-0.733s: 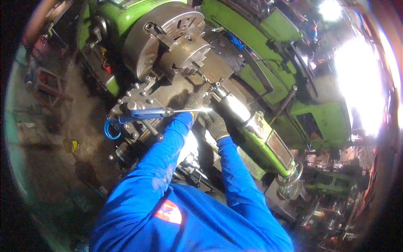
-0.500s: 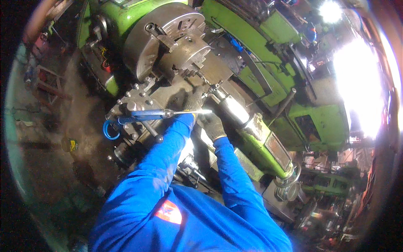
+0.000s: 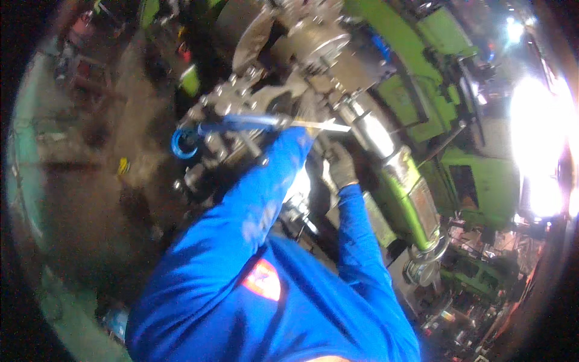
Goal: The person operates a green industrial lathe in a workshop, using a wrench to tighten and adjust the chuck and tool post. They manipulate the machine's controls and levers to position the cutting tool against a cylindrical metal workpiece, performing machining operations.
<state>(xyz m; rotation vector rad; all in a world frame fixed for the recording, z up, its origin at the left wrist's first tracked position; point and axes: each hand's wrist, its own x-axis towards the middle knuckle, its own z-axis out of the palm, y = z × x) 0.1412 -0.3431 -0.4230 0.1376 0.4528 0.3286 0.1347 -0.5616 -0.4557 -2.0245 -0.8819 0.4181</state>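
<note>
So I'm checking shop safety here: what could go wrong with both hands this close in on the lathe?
1. The gloved right hand sits close to the lathe chuck; a glove could snag if the chuck turns.
2. The blue-handled tool lies across the carriage and might slip off.
3. The left hand is hidden behind the sleeve, and the blurred picture leaves its grip unclear.

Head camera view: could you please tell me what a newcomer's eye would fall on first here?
First, the person's bright blue sleeves fill the lower middle, reaching up to a green lathe that runs across the upper right. At centre, a blue-handled tool with a bright metal blade lies across the machine's grey carriage, and the gloved right hand rests just below it. Glaring white light burns at the right edge.
</note>
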